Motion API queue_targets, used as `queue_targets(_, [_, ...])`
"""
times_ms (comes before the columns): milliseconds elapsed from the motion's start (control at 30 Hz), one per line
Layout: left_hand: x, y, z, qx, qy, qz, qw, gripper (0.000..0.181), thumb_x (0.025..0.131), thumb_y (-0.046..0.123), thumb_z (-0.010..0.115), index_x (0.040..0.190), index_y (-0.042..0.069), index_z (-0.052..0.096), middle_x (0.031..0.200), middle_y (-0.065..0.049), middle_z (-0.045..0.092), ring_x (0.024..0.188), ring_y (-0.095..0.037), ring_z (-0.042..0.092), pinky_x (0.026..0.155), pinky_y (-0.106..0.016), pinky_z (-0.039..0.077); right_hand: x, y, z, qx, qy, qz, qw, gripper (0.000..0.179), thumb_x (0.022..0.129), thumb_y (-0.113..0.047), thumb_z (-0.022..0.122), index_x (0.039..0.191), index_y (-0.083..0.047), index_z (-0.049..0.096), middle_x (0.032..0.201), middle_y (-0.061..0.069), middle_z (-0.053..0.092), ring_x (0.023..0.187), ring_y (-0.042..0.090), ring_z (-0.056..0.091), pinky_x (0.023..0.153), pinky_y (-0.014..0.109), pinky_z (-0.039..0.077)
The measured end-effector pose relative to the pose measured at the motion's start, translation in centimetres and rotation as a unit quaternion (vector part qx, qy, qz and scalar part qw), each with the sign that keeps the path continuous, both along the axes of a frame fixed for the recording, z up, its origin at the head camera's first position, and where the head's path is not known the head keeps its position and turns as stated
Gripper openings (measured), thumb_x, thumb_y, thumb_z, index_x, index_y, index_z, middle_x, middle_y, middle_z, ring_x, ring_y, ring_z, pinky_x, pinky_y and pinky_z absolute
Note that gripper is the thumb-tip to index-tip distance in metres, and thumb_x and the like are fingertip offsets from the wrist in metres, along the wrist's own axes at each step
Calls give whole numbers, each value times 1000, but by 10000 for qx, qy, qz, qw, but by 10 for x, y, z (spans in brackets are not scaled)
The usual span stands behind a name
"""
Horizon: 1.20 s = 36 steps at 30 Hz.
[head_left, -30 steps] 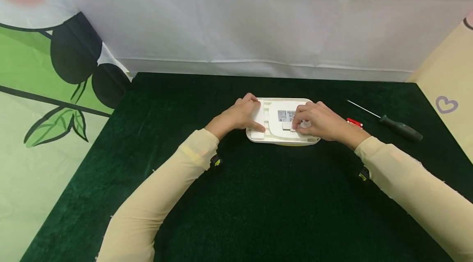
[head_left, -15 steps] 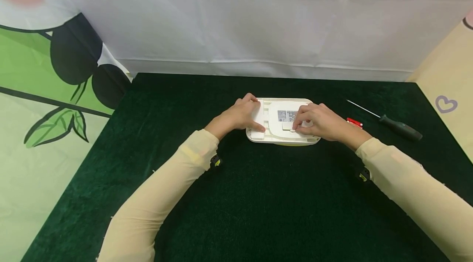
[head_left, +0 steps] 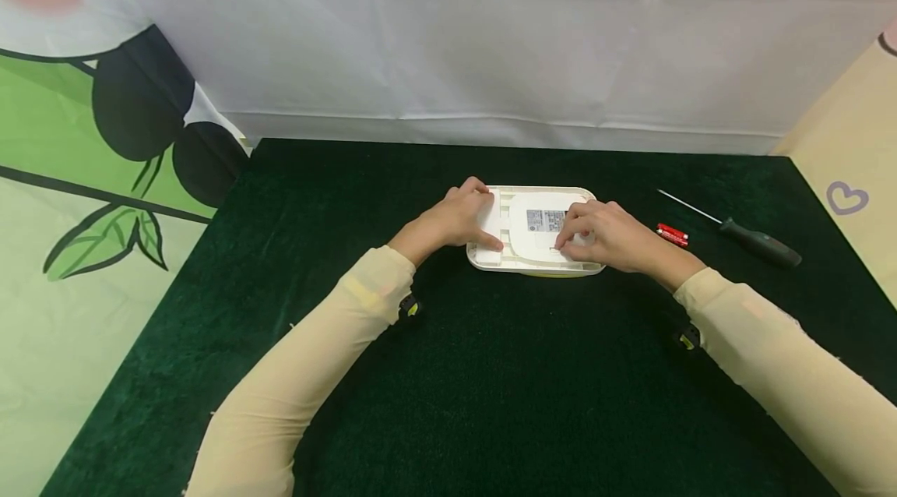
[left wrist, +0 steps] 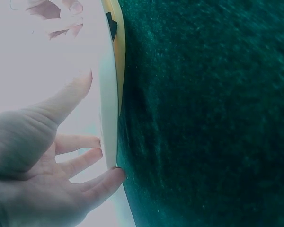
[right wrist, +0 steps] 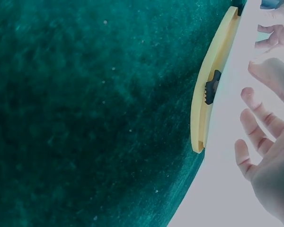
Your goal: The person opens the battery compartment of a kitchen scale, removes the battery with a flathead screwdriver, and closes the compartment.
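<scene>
A white, flat plastic device (head_left: 518, 266) with rounded corners lies on the green cloth, its printed label (head_left: 544, 220) facing up. A yellow part (right wrist: 197, 104) with a small black piece shows beneath its edge in the right wrist view. My left hand (head_left: 455, 218) grips the device's left end, thumb on the upper face. My right hand (head_left: 603, 234) pinches a small white cover by the lower part of the label panel, thumb and forefinger together. The cover is mostly hidden by the fingertips, and glare washes out the device in both wrist views.
Red batteries (head_left: 673, 234) lie just right of my right hand. Beyond them is a screwdriver (head_left: 760, 242) with a dark handle, its shaft pointing to the far left. A white cloth backdrop (head_left: 490, 53) rises behind the table's far edge.
The light opening in the label panel is now covered by white plastic. My right hand has shifted slightly right and down; the left hand has stayed in place.
</scene>
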State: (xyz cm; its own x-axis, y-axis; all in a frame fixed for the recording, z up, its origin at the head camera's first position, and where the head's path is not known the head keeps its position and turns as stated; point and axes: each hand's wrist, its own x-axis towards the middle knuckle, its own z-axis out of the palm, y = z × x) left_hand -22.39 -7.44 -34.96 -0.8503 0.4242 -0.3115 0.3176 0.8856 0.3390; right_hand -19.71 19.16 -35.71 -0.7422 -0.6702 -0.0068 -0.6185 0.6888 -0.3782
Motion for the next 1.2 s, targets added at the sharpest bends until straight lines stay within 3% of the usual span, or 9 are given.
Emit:
queue_targets(433, [-1, 2, -2, 63, -21, 65, 10000, 86, 80, 52, 76, 148, 11, 41, 153, -6, 26, 130, -27, 36, 109, -42, 37, 1, 0, 0, 59, 7, -73, 10000, 10, 88, -22, 70, 97, -23, 76, 108, 2, 63, 99, 20, 53, 82, 36, 38])
queue_targets(700, [2, -2, -7, 389, -50, 356, 9986, 87, 80, 50, 77, 148, 12, 40, 154, -7, 23, 132, -27, 33, 108, -43, 37, 3, 2, 4, 158, -194, -225, 9994, 15, 87, -19, 72, 101, -22, 77, 113, 5, 62, 104, 25, 50, 87, 43, 39])
queue_targets(1000, [14, -21, -5, 692, -218, 597, 9956, 87, 81, 49, 76, 150, 13, 37, 152, -9, 26, 132, -27, 33, 109, -45, 36, 12, 2, 3, -114, -476, -451, 9978, 18, 87, -14, 70, 104, -18, 77, 117, 10, 58, 104, 27, 46, 86, 43, 39])
queue_targets(1200, [15, -38, 3, 620, -517, 395, 9960, 82, 82, 41, 78, 148, 11, 40, 151, -11, 34, 134, -27, 37, 112, -46, 35, 13, 2, 2, -361, -462, -498, 9970, 20, 87, -9, 69, 105, -16, 77, 119, 11, 56, 106, 28, 43, 89, 45, 36])
